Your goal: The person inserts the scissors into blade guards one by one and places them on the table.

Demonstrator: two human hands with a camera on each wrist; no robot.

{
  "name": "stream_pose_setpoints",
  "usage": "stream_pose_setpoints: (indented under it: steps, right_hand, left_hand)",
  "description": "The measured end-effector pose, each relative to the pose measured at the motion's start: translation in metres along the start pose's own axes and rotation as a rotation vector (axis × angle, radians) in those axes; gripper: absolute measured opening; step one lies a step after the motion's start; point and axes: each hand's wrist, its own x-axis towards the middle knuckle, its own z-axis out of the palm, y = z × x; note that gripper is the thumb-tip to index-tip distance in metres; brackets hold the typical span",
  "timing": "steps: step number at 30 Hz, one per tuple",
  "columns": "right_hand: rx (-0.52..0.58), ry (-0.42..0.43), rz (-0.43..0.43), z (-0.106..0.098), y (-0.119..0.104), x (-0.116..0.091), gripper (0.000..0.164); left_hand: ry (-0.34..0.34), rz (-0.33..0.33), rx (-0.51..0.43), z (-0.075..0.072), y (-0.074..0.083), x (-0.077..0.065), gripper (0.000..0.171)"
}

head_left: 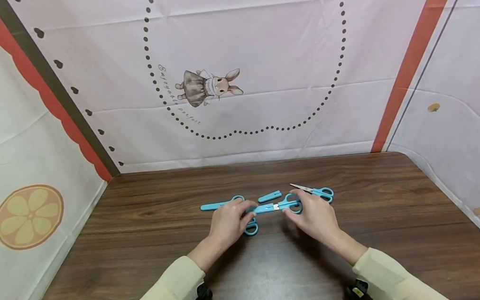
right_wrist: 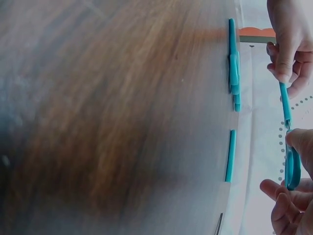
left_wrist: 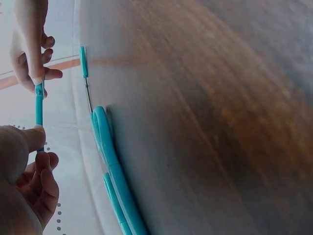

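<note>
Above the table, a pair of blue-handled scissors (head_left: 286, 204) is held level between both hands. My left hand (head_left: 228, 221) pinches the far end of its blue blade cover (head_left: 264, 209). My right hand (head_left: 315, 214) grips the scissors by the finger loops. Between cover and handle, a short strip of bare metal shows; the rest of the blades is inside the cover. In the right wrist view, thumb and fingers close on the loop (right_wrist: 295, 169), while the left fingertips pinch the cover (right_wrist: 285, 103). The left wrist view shows the same hold, clear of the tabletop.
Behind the hands lies a loose blue cover (head_left: 270, 196). Uncovered scissors (head_left: 323, 193) lie beyond the right hand, blades pointing left. Covered scissors (head_left: 213, 205) lie behind the left hand, and another blue handle (head_left: 251, 228) shows beside it. Printed cloth (head_left: 284, 70) walls the wooden table (head_left: 148, 272).
</note>
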Motion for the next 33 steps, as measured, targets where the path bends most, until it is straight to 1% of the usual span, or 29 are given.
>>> stream_pose_setpoints:
  steps: [5, 15, 24, 33]
  right_hand:
    - [-0.001, 0.002, 0.004, -0.0006, -0.0013, 0.0003, 0.049]
    - [0.001, 0.005, 0.009, -0.0009, -0.0022, 0.0004, 0.049]
    - [0.001, 0.015, 0.003, -0.0001, -0.0022, 0.0012, 0.049]
    - [0.006, 0.016, -0.001, 0.0002, -0.0025, 0.0002, 0.050]
  left_hand:
    - [0.011, 0.006, 0.005, 0.0004, 0.0002, 0.0009, 0.018]
    - [0.010, 0.003, -0.001, 0.0001, 0.0014, 0.0011, 0.018]
    - [0.016, 0.020, 0.025, -0.0013, 0.0029, 0.0028, 0.017]
    - [0.007, 0.016, 0.033, -0.0008, 0.0034, 0.0039, 0.018]
